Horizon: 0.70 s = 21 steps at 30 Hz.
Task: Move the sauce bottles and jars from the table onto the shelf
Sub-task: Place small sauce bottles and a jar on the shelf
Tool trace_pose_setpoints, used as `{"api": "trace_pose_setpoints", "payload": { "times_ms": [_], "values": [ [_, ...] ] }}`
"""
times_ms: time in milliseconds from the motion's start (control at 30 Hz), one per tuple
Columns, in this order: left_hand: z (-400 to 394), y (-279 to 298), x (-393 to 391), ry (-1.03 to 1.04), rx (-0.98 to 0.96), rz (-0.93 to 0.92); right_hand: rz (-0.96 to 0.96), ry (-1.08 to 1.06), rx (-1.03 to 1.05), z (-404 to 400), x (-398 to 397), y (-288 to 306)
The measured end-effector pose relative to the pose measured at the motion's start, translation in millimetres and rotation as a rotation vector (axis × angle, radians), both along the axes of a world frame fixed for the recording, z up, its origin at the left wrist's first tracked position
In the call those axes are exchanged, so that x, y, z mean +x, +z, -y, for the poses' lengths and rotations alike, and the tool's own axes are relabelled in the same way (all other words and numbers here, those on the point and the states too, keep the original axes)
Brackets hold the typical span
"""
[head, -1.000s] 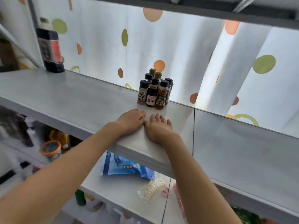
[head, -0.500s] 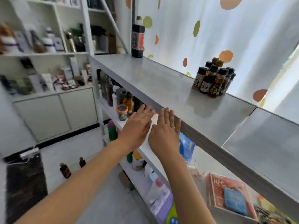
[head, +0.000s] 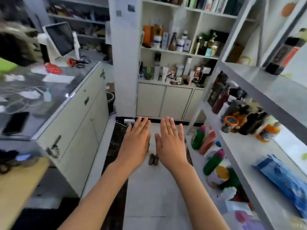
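Observation:
My left hand [head: 137, 140] and my right hand [head: 171, 140] are stretched out side by side in mid-air over the floor, palms down, fingers straight, holding nothing. Two small brown bottles [head: 153, 159] stand on the white floor just below and between my wrists. The grey shelf [head: 259, 83] runs along the right; a tall dark sauce bottle with a red label [head: 282, 57] stands on its top board. The cluster of small sauce bottles is out of view.
Lower shelf boards on the right hold dark bottles, an orange-lidded jar [head: 230, 124] and a blue packet [head: 282, 178]. A glass-topped counter [head: 54, 100] with a phone stands at the left. White cupboards with cosmetics [head: 174, 72] fill the back wall. A wooden table corner [head: 15, 188] shows at lower left.
My view has swung left, away from the shelf top toward the aisle. Both hands have come off the shelf edge and now hover flat over the floor.

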<state>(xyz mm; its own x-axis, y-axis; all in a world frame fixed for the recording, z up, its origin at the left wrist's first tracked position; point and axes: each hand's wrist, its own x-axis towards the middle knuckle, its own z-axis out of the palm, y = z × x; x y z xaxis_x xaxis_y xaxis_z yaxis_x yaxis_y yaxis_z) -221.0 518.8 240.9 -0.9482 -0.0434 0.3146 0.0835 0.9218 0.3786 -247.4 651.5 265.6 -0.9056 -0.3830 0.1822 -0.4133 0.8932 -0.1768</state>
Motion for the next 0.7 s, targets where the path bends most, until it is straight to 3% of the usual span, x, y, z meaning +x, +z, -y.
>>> {"api": "trace_pose_setpoints", "payload": {
  "times_ms": [300,400,700],
  "values": [
    [253.1,-28.0,125.6,0.439,0.121,-0.016,0.015,0.416,-0.066,265.1,87.2,-26.7],
    [319.4,-49.2,166.9,0.523,0.275,-0.040,0.061,0.512,-0.059,337.7,120.5,-44.4],
    [422.6,-112.0,256.7,0.742,0.647,0.010,0.280,0.624,-0.077,463.5,184.0,-109.5]
  ]
}}
